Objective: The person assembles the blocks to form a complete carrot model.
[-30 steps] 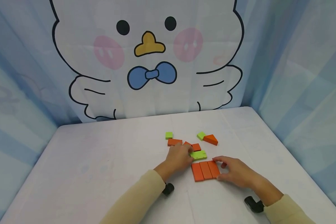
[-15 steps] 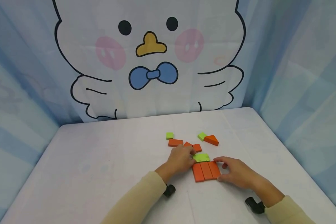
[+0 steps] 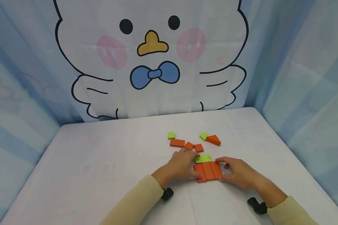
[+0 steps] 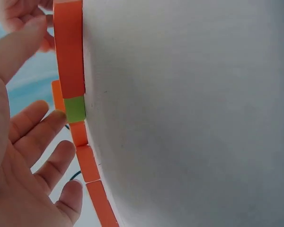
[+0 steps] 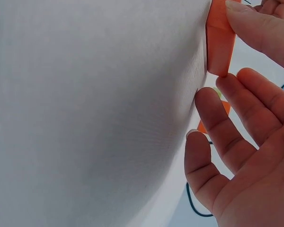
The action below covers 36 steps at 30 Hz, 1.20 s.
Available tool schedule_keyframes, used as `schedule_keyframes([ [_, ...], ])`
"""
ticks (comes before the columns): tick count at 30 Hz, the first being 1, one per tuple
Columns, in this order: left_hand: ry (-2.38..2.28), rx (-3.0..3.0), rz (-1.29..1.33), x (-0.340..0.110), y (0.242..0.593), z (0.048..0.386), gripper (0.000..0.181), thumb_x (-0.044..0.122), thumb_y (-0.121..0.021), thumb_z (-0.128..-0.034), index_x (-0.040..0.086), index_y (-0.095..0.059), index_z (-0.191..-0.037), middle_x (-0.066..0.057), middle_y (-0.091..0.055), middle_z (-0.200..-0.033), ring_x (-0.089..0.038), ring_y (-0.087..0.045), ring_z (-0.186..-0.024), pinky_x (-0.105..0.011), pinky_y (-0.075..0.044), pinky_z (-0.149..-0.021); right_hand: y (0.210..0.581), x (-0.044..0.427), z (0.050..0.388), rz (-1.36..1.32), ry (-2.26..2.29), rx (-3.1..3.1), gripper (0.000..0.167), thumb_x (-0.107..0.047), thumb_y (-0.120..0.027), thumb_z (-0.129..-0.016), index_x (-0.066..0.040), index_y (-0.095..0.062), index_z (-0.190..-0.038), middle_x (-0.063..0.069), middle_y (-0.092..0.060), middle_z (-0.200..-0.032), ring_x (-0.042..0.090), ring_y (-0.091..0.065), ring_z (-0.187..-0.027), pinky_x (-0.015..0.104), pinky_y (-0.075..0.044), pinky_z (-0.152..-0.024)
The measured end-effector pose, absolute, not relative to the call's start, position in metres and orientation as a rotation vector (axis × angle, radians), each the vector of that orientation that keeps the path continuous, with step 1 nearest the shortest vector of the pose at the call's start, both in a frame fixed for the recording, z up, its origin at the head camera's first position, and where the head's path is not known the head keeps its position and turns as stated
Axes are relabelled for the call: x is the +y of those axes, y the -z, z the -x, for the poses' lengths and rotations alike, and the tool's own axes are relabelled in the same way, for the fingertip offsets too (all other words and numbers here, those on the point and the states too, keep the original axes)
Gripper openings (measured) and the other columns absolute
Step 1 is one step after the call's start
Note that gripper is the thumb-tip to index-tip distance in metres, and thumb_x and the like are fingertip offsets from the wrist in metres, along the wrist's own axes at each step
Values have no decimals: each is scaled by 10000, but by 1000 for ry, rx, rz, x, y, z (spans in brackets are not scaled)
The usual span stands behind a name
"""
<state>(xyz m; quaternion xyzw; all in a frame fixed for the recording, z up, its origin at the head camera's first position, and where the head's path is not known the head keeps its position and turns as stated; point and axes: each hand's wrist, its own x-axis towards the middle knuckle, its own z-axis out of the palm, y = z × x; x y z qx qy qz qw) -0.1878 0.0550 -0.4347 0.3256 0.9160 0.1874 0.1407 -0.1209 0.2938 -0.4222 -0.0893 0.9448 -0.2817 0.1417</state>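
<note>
- Orange tiles [image 3: 208, 171], three abreast; green block [image 3: 203, 158] against far edge
- Right hand [image 3: 238, 172]: pinching their right end, seemingly steadying
- Left hand [image 3: 181, 165]: spread wide, apparently squaring

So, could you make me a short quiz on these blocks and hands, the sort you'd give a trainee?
1. How many flat orange rectangular blocks make up the row that the right hand touches?
2. What colour is the oblong block at that row's far edge, away from the person? A: blue. B: light green. C: yellow.
3. True or false: the orange triangular block lies between the two hands.

Key:
1. Three.
2. B.
3. False. The orange triangular block lies farther from the person than both hands, beside a small light-green square block.
</note>
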Motion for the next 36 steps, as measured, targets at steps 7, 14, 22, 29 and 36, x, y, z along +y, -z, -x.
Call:
schedule_keyframes([
  [7,-498,2628,-952,53,434,185,793,537,-838,-760,206,-546,-1419,100,-569,-1337,-165,-435,-1242,-449,-338,-1060,422,294,121,279,806,2734,636,-271,-824,-831,-76,-566,-1380,23,-620,-1178,213,-556,-989,427,-501,-831],
  [14,-475,2641,-961,55,434,184,773,541,-824,-775,196,-551,-1410,100,-578,-1321,-159,-444,-1239,-423,-346,-1045,422,294,122,282,788,2747,627,-257,-815,-838,-74,-565,-1383,15,-618,-1140,202,-551,-970,410,-490,-818],
  [22,-497,2626,-946,55,433,184,766,522,-831,-776,195,-553,-1411,95,-577,-1329,-169,-443,-1247,-448,-340,-1061,423,291,121,277,805,2748,659,-269,-820,-825,-43,-558,-1386,45,-618,-1198,218,-554,-991,427,-490,-837],
  [29,-516,2620,-943,53,434,183,761,515,-831,-781,193,-553,-1412,90,-574,-1340,-181,-448,-1250,-460,-337,-1070,426,284,120,260,715,2820,684,-344,-843,-793,-37,-588,-1349,11,-629,-1088,194,-550,-926,412,-492,-800],
  [36,-521,2618,-946,53,434,182,756,512,-829,-785,191,-550,-1411,92,-574,-1338,-178,-451,-1250,-423,-349,-1049,427,282,119,247,697,2847,661,-341,-842,-796,-42,-597,-1331,8,-635,-1098,185,-556,-924,405,-491,-795],
])
